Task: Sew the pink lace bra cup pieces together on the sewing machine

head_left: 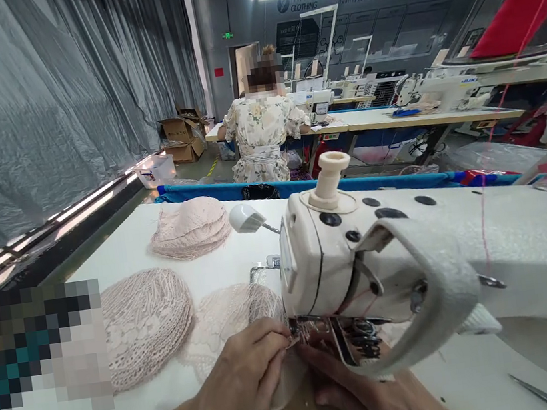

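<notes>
A white sewing machine (pixel 304 248) stands over the table, its needle area at lower centre. Pale pink lace fabric (pixel 227 312) lies under its head and spreads out to the left. My left hand (pixel 248 376) is closed, pinching the lace edge just left of the presser foot. From the right, my right hand (pixel 355 382) reaches under the machine head, its fingertips at the same lace by the needle. Machine parts cover some of its fingers, and the grip is partly hidden.
Left of the machine lie a thick stack of lace pieces (pixel 147 316) and another lace stack (pixel 190 226) farther back. Metal tweezers (pixel 537 392) rest at lower right. A red thread cone (pixel 519 4) hangs upper right. Ahead, a person (pixel 264 132) sits at another table.
</notes>
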`<state>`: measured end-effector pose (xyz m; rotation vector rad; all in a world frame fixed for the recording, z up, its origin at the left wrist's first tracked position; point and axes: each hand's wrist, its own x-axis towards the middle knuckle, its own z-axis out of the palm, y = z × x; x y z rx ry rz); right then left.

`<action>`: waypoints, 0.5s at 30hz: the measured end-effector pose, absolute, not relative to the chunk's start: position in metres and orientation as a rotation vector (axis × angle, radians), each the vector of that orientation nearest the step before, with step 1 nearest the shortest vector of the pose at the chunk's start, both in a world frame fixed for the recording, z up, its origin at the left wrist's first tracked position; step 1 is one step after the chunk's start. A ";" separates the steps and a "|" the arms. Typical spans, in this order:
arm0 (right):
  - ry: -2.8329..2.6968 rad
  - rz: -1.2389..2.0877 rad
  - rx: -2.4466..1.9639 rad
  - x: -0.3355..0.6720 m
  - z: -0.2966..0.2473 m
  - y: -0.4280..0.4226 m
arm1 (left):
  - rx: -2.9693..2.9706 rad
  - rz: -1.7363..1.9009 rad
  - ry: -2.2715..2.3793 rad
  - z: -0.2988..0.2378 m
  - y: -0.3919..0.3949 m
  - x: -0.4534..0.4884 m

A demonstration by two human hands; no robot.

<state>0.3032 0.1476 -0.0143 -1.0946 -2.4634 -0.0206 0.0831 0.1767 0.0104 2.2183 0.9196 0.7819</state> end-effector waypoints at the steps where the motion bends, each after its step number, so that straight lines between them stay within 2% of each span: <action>1: -2.468 -0.026 -1.102 0.304 -0.015 0.148 | 2.209 0.784 0.918 0.010 0.177 0.083; 8: -2.480 -0.052 -1.118 0.305 -0.018 0.148 | 2.465 0.866 0.766 0.001 0.174 0.082; 15: -2.436 0.072 -1.152 0.295 -0.024 0.155 | 2.645 0.988 0.695 -0.009 0.174 0.087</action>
